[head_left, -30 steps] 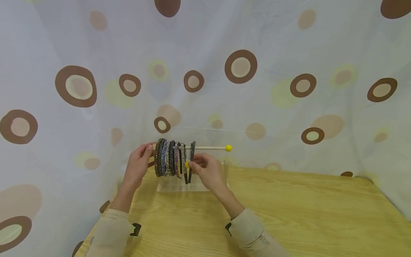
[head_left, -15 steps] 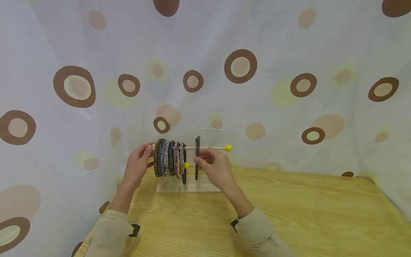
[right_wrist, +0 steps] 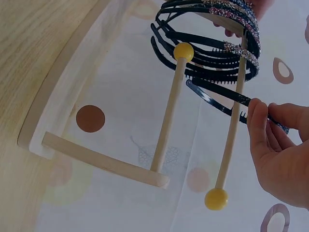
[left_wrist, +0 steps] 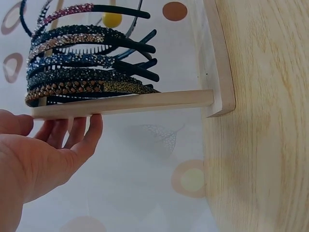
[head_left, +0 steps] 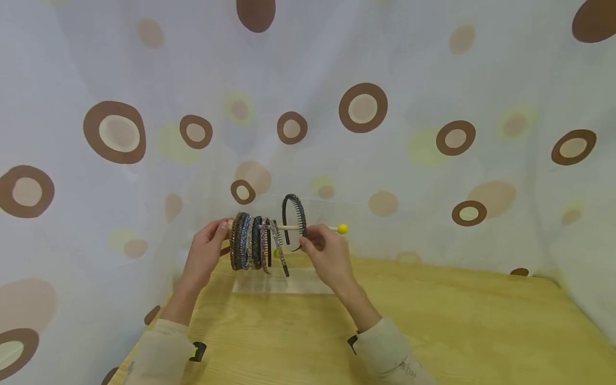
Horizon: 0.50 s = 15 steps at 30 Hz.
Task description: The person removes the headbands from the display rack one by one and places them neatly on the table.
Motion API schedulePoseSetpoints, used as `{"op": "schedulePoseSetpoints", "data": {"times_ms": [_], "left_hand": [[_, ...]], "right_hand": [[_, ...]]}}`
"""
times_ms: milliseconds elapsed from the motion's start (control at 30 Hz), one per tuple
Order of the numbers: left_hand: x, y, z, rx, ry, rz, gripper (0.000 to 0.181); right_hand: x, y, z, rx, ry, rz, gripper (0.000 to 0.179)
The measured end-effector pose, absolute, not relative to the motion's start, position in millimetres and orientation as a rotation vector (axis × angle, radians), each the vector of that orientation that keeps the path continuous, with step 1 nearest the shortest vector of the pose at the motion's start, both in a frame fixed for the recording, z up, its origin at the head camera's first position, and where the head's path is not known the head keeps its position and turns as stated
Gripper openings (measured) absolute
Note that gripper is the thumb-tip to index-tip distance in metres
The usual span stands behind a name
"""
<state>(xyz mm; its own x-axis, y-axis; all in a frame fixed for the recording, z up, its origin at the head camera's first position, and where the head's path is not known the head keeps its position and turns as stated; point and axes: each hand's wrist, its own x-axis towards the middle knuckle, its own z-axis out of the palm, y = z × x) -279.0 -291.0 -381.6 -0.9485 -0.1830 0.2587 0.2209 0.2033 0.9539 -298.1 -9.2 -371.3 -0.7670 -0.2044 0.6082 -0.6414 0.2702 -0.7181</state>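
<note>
In the head view my left hand holds the left end of a wooden stand; up close, thumb and fingers grip the top of its upright post. Sparkly headbands, blue, black, silver and pink, hang in a row on the stand's upper rod. The rightmost of these, a silver headband, slants with its tip to the right. My right hand pinches a black toothed headband by one arm, between thumb and fingers. That headband stands raised at the rod, apart from the row.
Yellow balls cap the upper rod and a lower rod. The stand's pale base rests on a wood-grain table. A curtain with brown circles hangs behind and to the sides.
My right hand has drawn the black headband rightward from the row, then lifted and turned it so its arch shows. The silver headband now slants. My left hand keeps its grip.
</note>
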Motion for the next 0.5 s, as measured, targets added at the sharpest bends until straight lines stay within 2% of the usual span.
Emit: {"op": "schedulePoseSetpoints", "data": {"times_ms": [500], "left_hand": [[-277.9,-291.2,-383.5,-0.044,-2.179,-1.778,0.051]], "right_hand": [[-287.5,12.1,-344.5,0.864,-1.815,1.32,0.012]]}}
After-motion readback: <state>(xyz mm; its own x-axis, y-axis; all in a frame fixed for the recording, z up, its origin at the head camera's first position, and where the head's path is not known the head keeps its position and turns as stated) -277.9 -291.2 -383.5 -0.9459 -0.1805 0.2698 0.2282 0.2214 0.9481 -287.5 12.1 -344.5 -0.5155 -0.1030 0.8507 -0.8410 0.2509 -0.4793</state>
